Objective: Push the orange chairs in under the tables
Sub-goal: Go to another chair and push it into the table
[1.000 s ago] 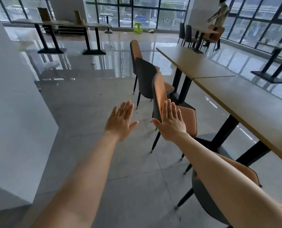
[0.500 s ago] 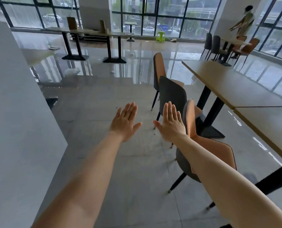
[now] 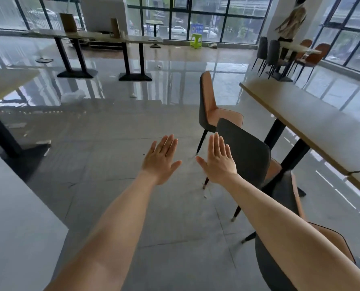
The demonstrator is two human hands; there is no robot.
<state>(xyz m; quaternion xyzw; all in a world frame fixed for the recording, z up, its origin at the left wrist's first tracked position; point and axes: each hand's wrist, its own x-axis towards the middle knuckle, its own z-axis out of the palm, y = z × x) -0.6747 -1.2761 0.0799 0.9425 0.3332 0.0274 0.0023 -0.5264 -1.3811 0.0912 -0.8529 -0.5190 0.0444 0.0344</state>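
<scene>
Three orange chairs with dark grey backs stand in a row along the left side of a long wooden table (image 3: 313,114). The far chair (image 3: 211,106) stands out from the table. The middle chair (image 3: 246,156) shows me its grey back. The near chair (image 3: 288,244) lies partly hidden under my right forearm. My left hand (image 3: 161,160) and my right hand (image 3: 218,160) are stretched forward, flat, fingers together, holding nothing. The right hand is just left of the middle chair's back, whether touching it I cannot tell.
A white counter (image 3: 17,217) runs along my left, with a black table base (image 3: 21,152) beyond it. Open tiled floor lies ahead. Far tables (image 3: 103,36) stand near the windows, with a green stool (image 3: 196,40). A person (image 3: 290,22) stands by more chairs at the back right.
My view has moved forward along the row and turned left. The near chair has slid lower right, and my right hand is now beside the middle chair. Both hands stay flat.
</scene>
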